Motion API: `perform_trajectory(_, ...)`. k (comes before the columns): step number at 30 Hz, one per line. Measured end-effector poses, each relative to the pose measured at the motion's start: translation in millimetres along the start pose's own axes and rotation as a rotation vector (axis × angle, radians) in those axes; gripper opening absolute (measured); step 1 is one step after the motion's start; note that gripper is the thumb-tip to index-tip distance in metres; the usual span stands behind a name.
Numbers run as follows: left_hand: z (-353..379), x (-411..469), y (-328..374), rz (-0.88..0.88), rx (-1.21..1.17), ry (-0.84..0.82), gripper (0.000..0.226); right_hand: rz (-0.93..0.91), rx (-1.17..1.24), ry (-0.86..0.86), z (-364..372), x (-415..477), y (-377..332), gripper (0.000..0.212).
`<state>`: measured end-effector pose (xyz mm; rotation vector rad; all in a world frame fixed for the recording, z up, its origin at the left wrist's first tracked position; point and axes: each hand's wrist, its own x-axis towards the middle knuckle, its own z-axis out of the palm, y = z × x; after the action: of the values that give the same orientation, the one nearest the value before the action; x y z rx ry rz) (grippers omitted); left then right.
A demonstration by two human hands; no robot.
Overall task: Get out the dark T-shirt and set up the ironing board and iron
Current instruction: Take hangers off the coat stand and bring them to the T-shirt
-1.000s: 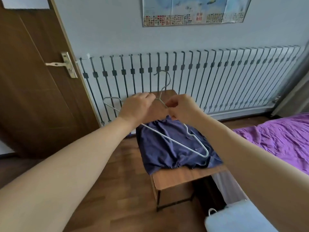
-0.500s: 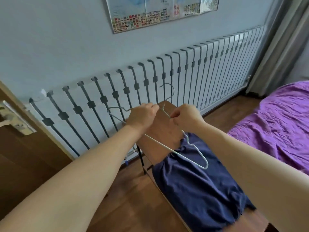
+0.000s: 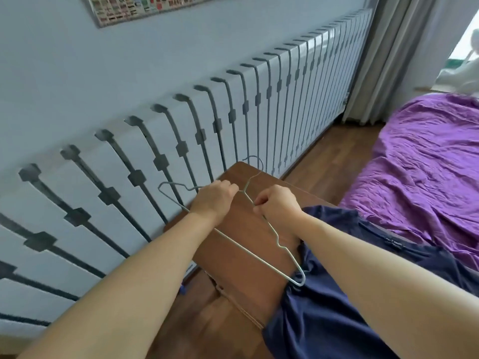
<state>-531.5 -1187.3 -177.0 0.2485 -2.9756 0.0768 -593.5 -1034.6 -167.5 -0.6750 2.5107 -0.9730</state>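
- Dark T-shirt lies crumpled over the worktop's near right edge, already off the wire hanger.
- Left hand and right hand, fingers curled shut, pinch the hanger's neck, probably lifting it clear to put away.

T-shirt lies on the table; radiator cover behind, bed right, hanger above the table.
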Motion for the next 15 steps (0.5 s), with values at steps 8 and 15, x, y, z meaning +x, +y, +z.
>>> perform_trajectory(8, 81, 39, -32, 0.112, -0.026, -0.143, 0.033, 0.203, 0.019, -0.033, 55, 60, 36, 0.013)
perform_trajectory(15, 142, 64, -39, 0.209, -0.049, -0.202, 0.034, 0.318, -0.001, 0.012, 83, 93, 66, 0.015)
